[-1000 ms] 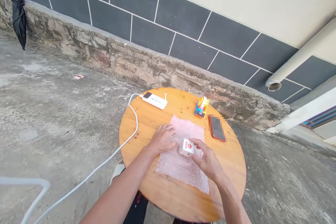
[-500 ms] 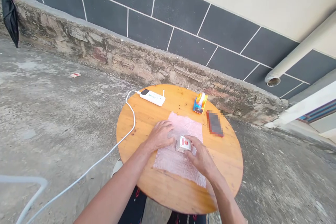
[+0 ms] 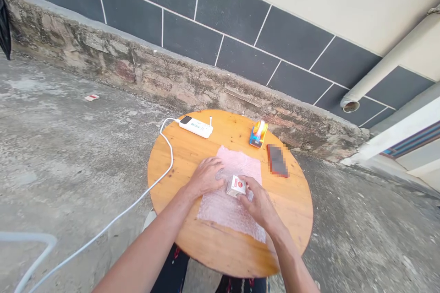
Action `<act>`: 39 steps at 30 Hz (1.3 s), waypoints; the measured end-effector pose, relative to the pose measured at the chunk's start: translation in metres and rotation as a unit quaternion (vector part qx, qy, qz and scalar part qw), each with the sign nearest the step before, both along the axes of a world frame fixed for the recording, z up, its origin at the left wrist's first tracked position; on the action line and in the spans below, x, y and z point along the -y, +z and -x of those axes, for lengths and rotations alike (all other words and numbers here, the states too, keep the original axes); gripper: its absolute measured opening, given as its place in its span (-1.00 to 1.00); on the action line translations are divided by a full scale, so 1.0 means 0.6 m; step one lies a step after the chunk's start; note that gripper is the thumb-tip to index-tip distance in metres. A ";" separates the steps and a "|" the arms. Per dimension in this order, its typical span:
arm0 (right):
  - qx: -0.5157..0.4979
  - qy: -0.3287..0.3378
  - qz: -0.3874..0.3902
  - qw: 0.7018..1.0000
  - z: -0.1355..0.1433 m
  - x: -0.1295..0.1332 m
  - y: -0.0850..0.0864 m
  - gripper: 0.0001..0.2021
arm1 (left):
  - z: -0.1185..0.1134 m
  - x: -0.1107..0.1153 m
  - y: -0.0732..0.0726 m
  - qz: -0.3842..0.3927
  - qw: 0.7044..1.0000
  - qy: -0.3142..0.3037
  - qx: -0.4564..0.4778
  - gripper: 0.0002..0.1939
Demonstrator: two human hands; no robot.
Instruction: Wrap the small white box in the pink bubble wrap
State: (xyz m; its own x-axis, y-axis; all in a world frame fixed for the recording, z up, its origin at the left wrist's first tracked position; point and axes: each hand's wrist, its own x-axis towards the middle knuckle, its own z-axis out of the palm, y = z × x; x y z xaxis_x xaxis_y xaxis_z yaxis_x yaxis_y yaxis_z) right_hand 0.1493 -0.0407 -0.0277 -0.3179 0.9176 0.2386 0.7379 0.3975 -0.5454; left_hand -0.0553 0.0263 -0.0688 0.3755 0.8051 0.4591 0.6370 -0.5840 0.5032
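Below frame centre, my right grip pinched the small white cardboard box, already set on the flat pink bubble-wrap sheet, not yet folded; my left grip, fingers apart, touched its left edge.

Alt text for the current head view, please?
A person's right hand touches a small white box on a pink sheet; the left hand lies over the sheet's left edge. The round wooden table beneath also holds a white power strip, a tape dispenser and a red-edged, pixelated item.
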 end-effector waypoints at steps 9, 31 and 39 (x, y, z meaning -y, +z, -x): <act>0.004 -0.006 0.004 1.000 -0.003 -0.011 -0.002 -0.48 | 0.001 0.002 0.005 0.008 1.000 0.001 -0.002 -0.59; 0.135 0.031 -0.020 0.990 -0.033 0.130 0.008 -0.44 | 0.001 0.000 0.002 0.010 1.000 -0.002 0.003 -0.63; 0.165 0.033 -0.138 0.976 0.018 0.133 -0.025 -0.71 | 0.001 -0.002 0.000 0.015 1.000 -0.005 0.015 -0.57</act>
